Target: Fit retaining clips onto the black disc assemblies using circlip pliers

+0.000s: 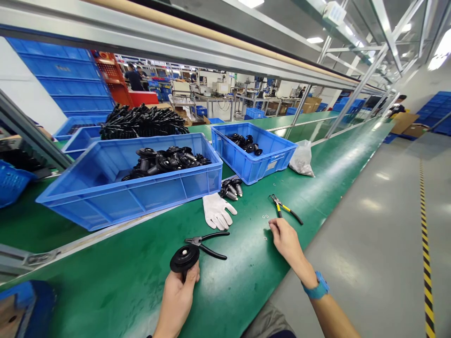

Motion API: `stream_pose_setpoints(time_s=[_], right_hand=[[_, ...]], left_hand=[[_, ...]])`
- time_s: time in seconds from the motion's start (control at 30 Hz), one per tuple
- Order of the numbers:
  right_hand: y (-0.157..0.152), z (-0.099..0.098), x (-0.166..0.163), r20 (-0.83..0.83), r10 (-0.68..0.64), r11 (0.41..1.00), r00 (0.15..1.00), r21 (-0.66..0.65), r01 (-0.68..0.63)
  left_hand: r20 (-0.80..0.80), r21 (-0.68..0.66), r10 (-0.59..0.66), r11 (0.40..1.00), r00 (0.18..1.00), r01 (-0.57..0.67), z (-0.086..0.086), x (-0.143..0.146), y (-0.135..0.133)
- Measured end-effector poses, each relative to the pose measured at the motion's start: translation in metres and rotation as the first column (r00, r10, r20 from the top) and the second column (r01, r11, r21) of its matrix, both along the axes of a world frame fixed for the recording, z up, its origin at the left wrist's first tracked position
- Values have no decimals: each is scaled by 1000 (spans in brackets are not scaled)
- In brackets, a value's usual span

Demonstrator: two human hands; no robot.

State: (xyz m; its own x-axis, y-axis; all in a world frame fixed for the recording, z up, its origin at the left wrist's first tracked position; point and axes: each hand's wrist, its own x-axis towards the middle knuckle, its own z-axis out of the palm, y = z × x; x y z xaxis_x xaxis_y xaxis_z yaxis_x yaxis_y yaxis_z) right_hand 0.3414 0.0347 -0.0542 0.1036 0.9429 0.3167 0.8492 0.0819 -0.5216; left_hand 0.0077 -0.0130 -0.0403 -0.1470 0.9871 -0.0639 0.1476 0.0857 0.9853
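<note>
My left hand (pixel 179 293) is wrapped round a black part with a round disc top (pixel 184 257) and a pale tip in its middle; the lower part is hidden by my fingers. Just beyond it lie black-handled pliers (pixel 201 244). Over the table, my right hand (pixel 286 238) has thumb and fingers pinched together beside a few small metal rings (pixel 265 216); whether it holds one is too small to tell. Pliers with yellow-and-black handles (pixel 286 208) lie just past my right fingertips. A white glove (pixel 216 212) rests farther back, near several loose black parts (pixel 230 188).
A large blue bin (pixel 141 206) and a smaller blue bin (pixel 246 171) hold more black parts. A plastic bag (pixel 302 157) stands beside the smaller one. The green tabletop (pixel 116 286) ends at the right, above a grey floor. A metal rail (pixel 211 51) crosses overhead.
</note>
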Motion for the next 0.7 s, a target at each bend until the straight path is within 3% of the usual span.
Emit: stream_pose_setpoints(time_s=[0.2,0.43,0.7], right_hand=[[42,-1,7,-39,-96,994,995,-48,94],[38,3,3,-260,-41,991,965,-136,5],[30,23,-3,-661,-94,952,744,-279,-128]], left_hand=[[-3,-16,-6,1000,1000,6,-4,-3,2],[-26,10,-15,1000,1000,15,-5,-3,0],[-31,-9,-44,999,999,44,-11,-5,1]])
